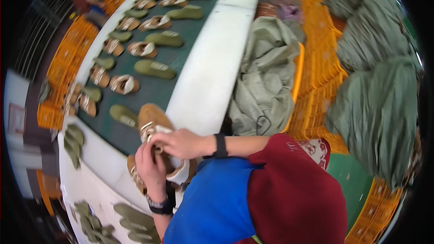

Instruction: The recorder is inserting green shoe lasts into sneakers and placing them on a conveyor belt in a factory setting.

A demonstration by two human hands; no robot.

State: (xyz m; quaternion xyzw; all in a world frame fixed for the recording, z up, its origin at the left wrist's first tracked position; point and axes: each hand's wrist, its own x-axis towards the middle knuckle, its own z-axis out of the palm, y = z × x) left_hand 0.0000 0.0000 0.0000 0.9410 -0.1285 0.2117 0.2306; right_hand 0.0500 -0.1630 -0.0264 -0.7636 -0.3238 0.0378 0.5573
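A tan shoe with white laces and a pale lining lies at the near end of the dark green belt, toe pointing away from me. My left hand is closed around its near left side by the laces. From the right, my right hand pinches at the upper near the lacing; both hands' fingertips meet there and partly hide what they grip. A second tan shoe shows partly behind my left hand. An olive foot-shaped piece lies just left of the held shoe's toe.
Rows of tan shoes and olive foot-shaped pieces cover the belt. A white ledge runs along its right. Farther right are grey-green sacking and orange crates. Another person is at the far left.
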